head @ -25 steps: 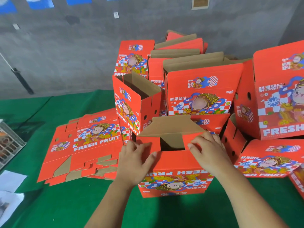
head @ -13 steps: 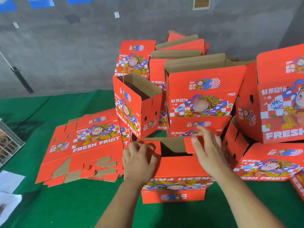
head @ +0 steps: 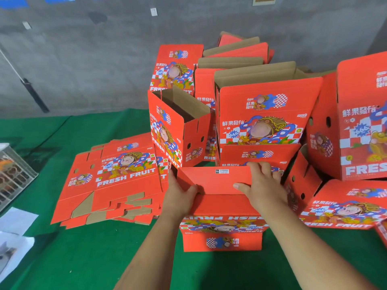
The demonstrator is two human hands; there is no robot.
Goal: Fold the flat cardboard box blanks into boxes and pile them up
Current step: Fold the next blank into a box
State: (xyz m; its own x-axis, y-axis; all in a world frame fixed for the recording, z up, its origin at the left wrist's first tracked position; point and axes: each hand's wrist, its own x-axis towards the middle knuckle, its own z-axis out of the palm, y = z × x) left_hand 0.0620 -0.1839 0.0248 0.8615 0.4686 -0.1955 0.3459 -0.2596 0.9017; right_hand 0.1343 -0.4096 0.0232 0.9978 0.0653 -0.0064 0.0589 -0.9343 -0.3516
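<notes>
Cardboard box (head: 222, 222), red and printed upside down with "FRESH FRUIT", stands on the green bench (head: 88, 258) just below the centre of the view, its bottom turned up and its flaps (head: 213, 181) folded flat over the opening, one of them bearing a small barcode label (head: 222, 171). Left hand (head: 181, 197) holds the box's upper left corner, thumb curled over the flap's edge while the other fingers go down the side out of sight. Right hand (head: 262, 185) lies on the flaps' right end with fingers curved over the far edge and thumb stretched flat across the red surface, so its grip is a clasp on the flap. At nine o'clock from the box, just beside the left hand, lies a stack of flat blanks (head: 113, 181), printed face up, brown cut tabs showing along the near edge. From eleven to two o'clock stand the folded boxes (head: 259, 122), piled close with open tops showing brown insides; one smaller open box (head: 178, 130) tilts at eleven. At three o'clock another box lies on its side (head: 345, 206). Farther out at nine o'clock, a wire crate (head: 14, 176) and white papers (head: 16, 227) sit at the bench's left edge, and a grey wall (head: 83, 49) rises behind.
</notes>
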